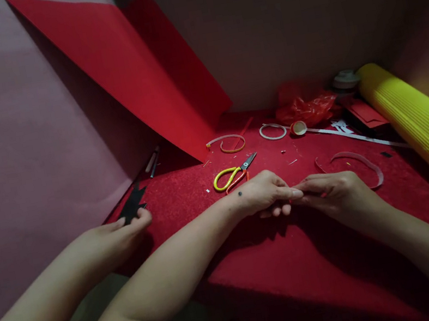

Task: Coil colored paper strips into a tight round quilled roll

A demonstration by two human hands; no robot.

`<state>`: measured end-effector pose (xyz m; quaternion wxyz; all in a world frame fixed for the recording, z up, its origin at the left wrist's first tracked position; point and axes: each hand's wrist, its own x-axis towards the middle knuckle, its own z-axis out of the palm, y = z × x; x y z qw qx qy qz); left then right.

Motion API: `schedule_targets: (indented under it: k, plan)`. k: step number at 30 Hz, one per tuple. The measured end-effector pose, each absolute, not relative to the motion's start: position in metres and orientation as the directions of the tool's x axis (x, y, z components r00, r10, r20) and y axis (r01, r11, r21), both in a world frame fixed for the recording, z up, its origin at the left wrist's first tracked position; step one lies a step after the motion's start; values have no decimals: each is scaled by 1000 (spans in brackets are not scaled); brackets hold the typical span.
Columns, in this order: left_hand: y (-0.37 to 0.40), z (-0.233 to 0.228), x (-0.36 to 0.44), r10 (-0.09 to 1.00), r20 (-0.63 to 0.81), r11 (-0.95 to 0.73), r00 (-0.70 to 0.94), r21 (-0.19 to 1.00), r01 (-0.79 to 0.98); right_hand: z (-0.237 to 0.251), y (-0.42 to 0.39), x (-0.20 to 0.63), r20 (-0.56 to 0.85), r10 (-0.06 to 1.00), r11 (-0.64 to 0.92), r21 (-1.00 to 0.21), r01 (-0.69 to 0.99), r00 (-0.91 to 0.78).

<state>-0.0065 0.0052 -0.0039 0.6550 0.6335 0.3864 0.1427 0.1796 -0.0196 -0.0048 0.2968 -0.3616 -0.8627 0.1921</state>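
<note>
Now, left hand (264,193): lies back-up on the red cloth surface (301,278), fingers drawn together and pointing right, their tips meeting those of the other hand.
Right hand (337,194): comes in from the right, fingers curled and closed to a pinch just where the left fingertips end.
Small red piece (290,200): sits at the meeting of the two hands, gripped from both sides – too small to tell what it is.
Third hand (118,238): on an arm coming in from the far left, well apart from the other two; thumb and fingers closed on a black cut-out (133,205) with jagged edges, at the left edge of the cloth.
Scissors (233,173): yellow handles, blades shut, lying flat just beyond the left hand, tips pointing up and right.
Curved pale strip (358,160): arches on the cloth just beyond the right hand.
Pale ring (272,131): lies flat further back, beside a small tape roll (299,128) with a long white tail running right.
Looped strip (228,143): lies behind the scissors, near the lower corner of the paper.
Red paper sheet (132,70): large, leaning against the back-left wall – its lower corner rests on the cloth.
Red plastic bag (305,108): crumpled at the back, behind the tape roll.
Yellow ribbed roll (419,124): lies along the right side, running from the back corner toward the near right edge.
</note>
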Motion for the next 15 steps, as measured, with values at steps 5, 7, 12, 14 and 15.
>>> schedule_targets:
  k: [5,7,12,14,15]
  plan:
    - [6,0,-11,674,-282,142,683,957,255,-5,-19,181,381,765,629,-616,474,-520]
    - [6,2,-12,670,-287,176,685,957,229,-6,-18,182,390,779,612,-642,461,-491]
    - [4,8,-11,696,-250,220,673,967,132,-6,-20,184,436,802,590,-686,426,-409]
    - [3,9,-10,715,-208,204,667,975,86,-5,-21,184,474,791,609,-668,428,-386]
    - [2,9,-10,722,-189,197,666,978,64,-4,-21,184,496,782,623,-654,429,-379]
